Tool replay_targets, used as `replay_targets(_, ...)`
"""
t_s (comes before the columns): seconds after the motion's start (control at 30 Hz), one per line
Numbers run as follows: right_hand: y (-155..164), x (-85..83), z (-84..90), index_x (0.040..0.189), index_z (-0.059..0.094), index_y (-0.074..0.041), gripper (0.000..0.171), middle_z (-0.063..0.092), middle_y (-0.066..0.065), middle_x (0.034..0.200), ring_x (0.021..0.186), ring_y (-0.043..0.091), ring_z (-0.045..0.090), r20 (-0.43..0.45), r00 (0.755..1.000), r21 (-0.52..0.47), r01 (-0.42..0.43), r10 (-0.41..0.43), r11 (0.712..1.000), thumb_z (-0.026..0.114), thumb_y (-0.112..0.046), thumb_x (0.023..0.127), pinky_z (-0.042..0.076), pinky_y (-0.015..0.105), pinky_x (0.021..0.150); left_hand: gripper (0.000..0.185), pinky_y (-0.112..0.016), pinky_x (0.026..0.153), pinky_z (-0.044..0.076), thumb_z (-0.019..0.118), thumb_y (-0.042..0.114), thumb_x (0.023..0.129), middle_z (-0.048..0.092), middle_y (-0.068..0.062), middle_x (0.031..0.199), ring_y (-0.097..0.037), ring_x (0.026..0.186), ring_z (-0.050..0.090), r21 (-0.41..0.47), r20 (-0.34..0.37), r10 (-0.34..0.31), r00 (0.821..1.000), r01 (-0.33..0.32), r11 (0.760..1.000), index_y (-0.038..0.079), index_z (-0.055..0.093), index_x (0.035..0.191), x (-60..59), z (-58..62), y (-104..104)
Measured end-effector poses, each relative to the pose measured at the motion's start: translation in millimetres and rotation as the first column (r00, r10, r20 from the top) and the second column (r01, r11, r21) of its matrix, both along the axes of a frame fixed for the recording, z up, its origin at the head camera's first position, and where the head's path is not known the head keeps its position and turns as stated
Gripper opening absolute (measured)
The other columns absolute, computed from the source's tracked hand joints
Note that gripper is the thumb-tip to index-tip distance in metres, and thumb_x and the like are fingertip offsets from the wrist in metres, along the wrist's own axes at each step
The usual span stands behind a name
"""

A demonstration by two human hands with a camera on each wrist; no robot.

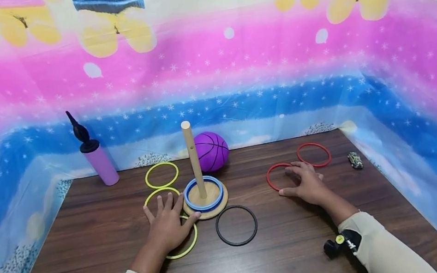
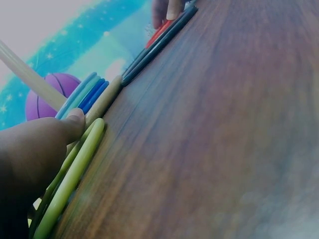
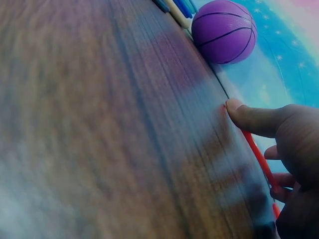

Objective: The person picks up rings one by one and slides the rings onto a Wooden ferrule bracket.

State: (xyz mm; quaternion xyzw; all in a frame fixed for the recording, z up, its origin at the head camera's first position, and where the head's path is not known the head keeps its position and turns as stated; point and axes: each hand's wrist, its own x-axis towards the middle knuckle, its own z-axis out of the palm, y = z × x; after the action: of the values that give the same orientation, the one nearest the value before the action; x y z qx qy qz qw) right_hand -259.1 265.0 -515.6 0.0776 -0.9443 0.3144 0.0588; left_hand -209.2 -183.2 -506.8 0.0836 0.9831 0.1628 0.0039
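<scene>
My left hand (image 1: 168, 225) lies flat with fingers spread on a yellow ring (image 1: 187, 245), thumb against the wooden peg base (image 1: 208, 210). My right hand (image 1: 307, 184) rests open on the desk (image 1: 91, 247), fingers over a red ring (image 1: 274, 177), gripping nothing.

Yellow rings (image 1: 161, 175), red rings (image 1: 313, 154), blue ring (image 1: 203, 193), black ring (image 1: 236, 225), purple ball (image 1: 211, 150).

A peg stand (image 1: 205, 198) sits in the middle of the table (image 1: 91, 247) with one ring (image 1: 203, 193) on it and a ball (image 1: 211, 150) right behind it. Left of the stand lie three rings in a row, and the left hand (image 1: 168, 225) rests flat on the nearest one (image 1: 183, 246); a pump (image 1: 95, 154) stands at the back left. On the right lie two rings, the right hand (image 1: 306, 183) touches the nearer one (image 1: 276, 175), and a toy car (image 1: 354, 160) lies far right.
</scene>
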Motion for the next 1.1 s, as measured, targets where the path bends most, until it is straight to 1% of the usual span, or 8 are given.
replay_targets(0.37,-1.8,-1.1,6.6,0.152,0.062,-0.004,0.085,0.043,0.019,0.169,0.158,0.044,0.032,-0.053,0.999,-0.107,-0.018,0.013,0.994,0.098,-0.039,0.083,0.016,0.075,0.122,0.089,-0.088,0.123,-0.006,0.054,0.070,0.106,0.024,-0.028,0.179,-0.059,0.166,0.008,-0.006,-0.010,0.001,1.000,-0.001,1.000,0.015,0.034,0.173,-1.3,1.1,0.9)
replay_targets(0.63,-11.2,-1.0,14.1,0.151,0.064,-0.003,0.083,0.048,0.019,0.165,0.152,0.044,0.037,-0.143,0.989,-0.131,-0.054,0.035,0.990,0.099,-0.033,0.082,0.021,0.074,0.121,0.089,-0.089,0.123,-0.005,0.056,0.069,0.106,0.026,-0.028,0.178,-0.059,0.166,0.009,-0.004,-0.017,0.007,1.000,-0.007,1.000,0.015,0.036,0.173,-0.9,0.2,-0.1)
replay_targets(0.73,-15.2,-0.8,18.1,0.150,0.065,-0.003,0.081,0.047,0.019,0.165,0.153,0.044,0.035,-0.159,0.986,-0.135,-0.064,0.042,0.989,0.099,-0.031,0.082,0.020,0.075,0.121,0.089,-0.089,0.123,-0.005,0.056,0.069,0.106,0.026,-0.028,0.178,-0.059,0.166,0.010,0.001,-0.014,0.006,1.000,-0.006,1.000,0.014,0.036,0.173,-0.4,0.9,0.5)
replay_targets(0.97,-26.4,-3.4,31.9,0.149,0.067,-0.003,0.078,0.046,0.019,0.166,0.154,0.044,0.034,-0.205,0.978,-0.137,-0.075,0.046,0.988,0.097,-0.035,0.084,0.017,0.081,0.120,0.088,-0.089,0.123,-0.005,0.056,0.069,0.106,0.026,-0.029,0.178,-0.060,0.166,0.009,0.009,-0.015,0.001,1.000,-0.001,1.000,0.015,0.036,0.172,0.1,1.4,1.6)
replay_targets(1.1,-34.4,-5.0,39.8,0.149,0.067,-0.006,0.077,0.046,0.018,0.166,0.156,0.043,0.034,-0.219,0.974,-0.152,-0.084,0.049,0.985,0.097,-0.037,0.084,0.015,0.083,0.121,0.089,-0.089,0.123,-0.006,0.055,0.069,0.106,0.024,-0.028,0.179,-0.059,0.166,0.008,0.006,-0.004,0.005,1.000,-0.005,1.000,0.015,0.035,0.173,-0.1,0.2,0.6)
